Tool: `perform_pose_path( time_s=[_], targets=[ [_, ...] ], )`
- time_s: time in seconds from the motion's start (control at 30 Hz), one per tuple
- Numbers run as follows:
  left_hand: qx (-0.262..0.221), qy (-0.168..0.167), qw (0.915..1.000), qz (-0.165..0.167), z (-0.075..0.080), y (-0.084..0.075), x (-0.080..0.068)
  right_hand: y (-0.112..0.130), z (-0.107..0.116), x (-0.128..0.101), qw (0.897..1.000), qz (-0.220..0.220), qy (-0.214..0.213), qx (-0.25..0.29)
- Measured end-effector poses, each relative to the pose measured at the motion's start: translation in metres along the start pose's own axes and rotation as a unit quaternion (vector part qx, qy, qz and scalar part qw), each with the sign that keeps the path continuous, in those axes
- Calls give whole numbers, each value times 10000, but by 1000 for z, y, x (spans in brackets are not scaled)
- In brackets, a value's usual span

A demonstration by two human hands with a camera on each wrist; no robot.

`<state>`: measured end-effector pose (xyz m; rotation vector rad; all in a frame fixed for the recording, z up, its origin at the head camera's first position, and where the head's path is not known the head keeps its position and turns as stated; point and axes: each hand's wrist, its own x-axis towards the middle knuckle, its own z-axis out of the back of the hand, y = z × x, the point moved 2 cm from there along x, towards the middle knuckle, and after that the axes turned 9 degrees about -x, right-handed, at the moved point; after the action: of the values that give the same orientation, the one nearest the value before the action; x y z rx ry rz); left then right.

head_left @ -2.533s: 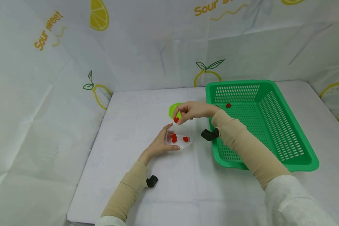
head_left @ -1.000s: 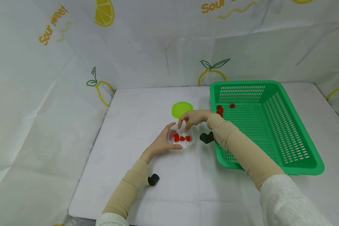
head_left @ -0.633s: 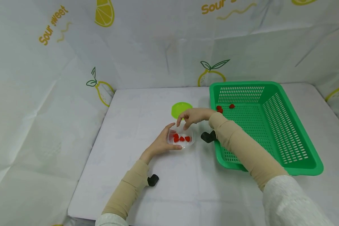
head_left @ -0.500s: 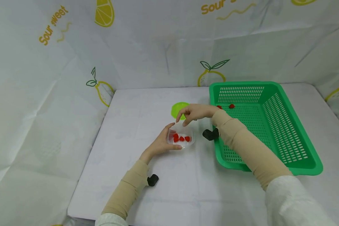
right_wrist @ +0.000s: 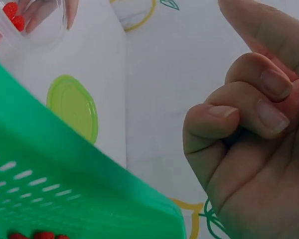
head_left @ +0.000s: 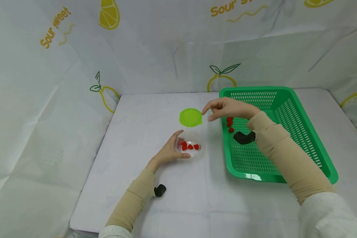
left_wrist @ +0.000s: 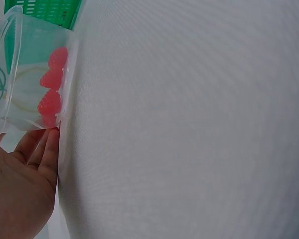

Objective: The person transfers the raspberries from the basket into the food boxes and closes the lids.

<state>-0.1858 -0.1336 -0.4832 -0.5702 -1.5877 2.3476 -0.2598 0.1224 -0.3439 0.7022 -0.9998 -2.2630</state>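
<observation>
Raspberries (head_left: 190, 146) in clear tub (left_wrist: 30, 64), "Sour sweet" backdrop (head_left: 154, 49) behind.

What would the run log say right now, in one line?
left hand: holds tub; right hand: empty, over basket edge; berries: in tub and basket; lid: on table

I have the left forearm (head_left: 133, 197) slanting up and inward from the lower edge, the left hand (head_left: 166, 150) gripping with thumb and fingers bowed apart. I see the right forearm (head_left: 288, 157) reach in from the lower right. The right hand (head_left: 230, 109) hangs palm-down, index finger and thumb parted, the other three fingers (right_wrist: 254, 107) folded toward the palm.
</observation>
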Motion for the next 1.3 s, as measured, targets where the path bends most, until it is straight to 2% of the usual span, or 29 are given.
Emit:
perform_pose_path(
  time_s=[0.23,0.33,0.53,0.7,0.9,1.03,1.3],
  targets=[
    [89,-40,9999,-24,-1,1,-1,-33,13,-25,9953,-37,-597,758],
    [112,-39,9999,-28,-1,2,-2,-49,14,-33,9946,-90,-676,777],
    [104,-45,9999,-34,1,5,-3,-81,11,-39,9943,-475,-627,724],
    [127,-39,9999,-41,0,3,-3,-102,7,-40,9941,-870,-509,411],
    [125,-82,9999,-58,-1,3,-2,-121,1,-40,9921,-1212,-225,-214],
    [138,-77,9998,-101,-1,3,-2,-129,0,-38,9902,-1262,-168,-572],
    [136,-53,9999,-81,-1,5,0,-137,-6,-34,9888,-1295,-35,-743]
  ],
)
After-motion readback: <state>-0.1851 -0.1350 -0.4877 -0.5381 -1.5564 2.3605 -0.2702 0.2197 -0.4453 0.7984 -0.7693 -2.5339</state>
